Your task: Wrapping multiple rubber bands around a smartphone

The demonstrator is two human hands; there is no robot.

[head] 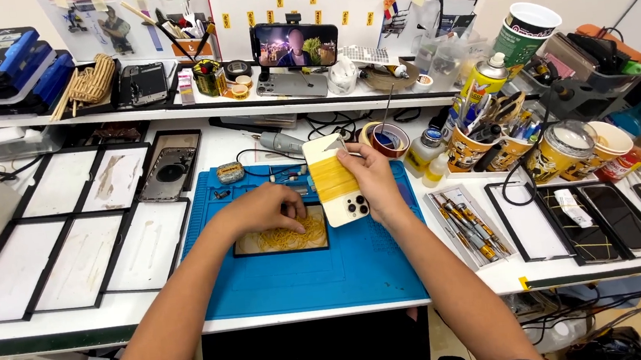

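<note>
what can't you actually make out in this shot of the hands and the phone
- Head view: the left hand covers part of the tray of yellow rubber bands, so whether its fingertips pinch a band is hidden.
- Head view: the phone shows only its back; its screen side is turned away, and the right hand hides its right edge.
- Head view: the tools in the small tray are too small to tell apart.

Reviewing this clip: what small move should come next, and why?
Probably the left hand pinches one rubber band from the tray it touches and carries it to the phone, which the right hand holds already wrapped in bands.
</note>
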